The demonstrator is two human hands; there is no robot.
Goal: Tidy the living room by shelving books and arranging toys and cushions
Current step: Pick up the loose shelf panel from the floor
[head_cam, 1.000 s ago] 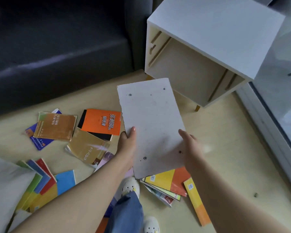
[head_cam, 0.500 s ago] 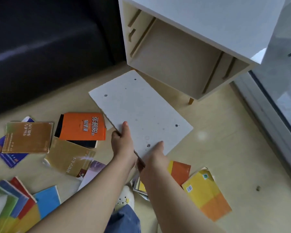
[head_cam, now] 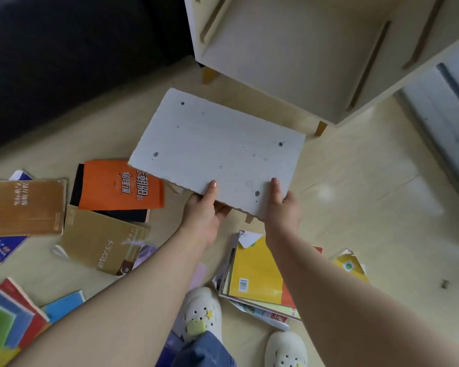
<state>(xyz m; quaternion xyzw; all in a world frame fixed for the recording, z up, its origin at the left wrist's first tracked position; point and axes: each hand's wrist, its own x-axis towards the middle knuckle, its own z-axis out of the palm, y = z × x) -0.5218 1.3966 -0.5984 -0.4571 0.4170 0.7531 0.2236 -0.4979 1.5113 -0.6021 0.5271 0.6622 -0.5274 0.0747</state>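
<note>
A white shelf board [head_cam: 217, 149] with small screw holes is held level above the floor, just in front of the open white cabinet [head_cam: 297, 56]. My left hand [head_cam: 203, 207] grips its near edge, thumb on top. My right hand [head_cam: 281, 205] grips the same edge further right. Several books lie scattered on the floor: an orange one [head_cam: 119, 185], two brown ones [head_cam: 24, 206] [head_cam: 101, 241], and a yellow and orange pile [head_cam: 257, 274] under my right forearm.
A dark sofa [head_cam: 64, 54] fills the upper left. More coloured books [head_cam: 11, 316] lie at the lower left. A glass door track [head_cam: 445, 102] runs along the right. My feet in white clogs [head_cam: 202, 311] stand among the books.
The board has turned from upright to flat and moved closer to the cabinet opening. Both hands have shifted to its near edge, and my view has moved nearer the cabinet.
</note>
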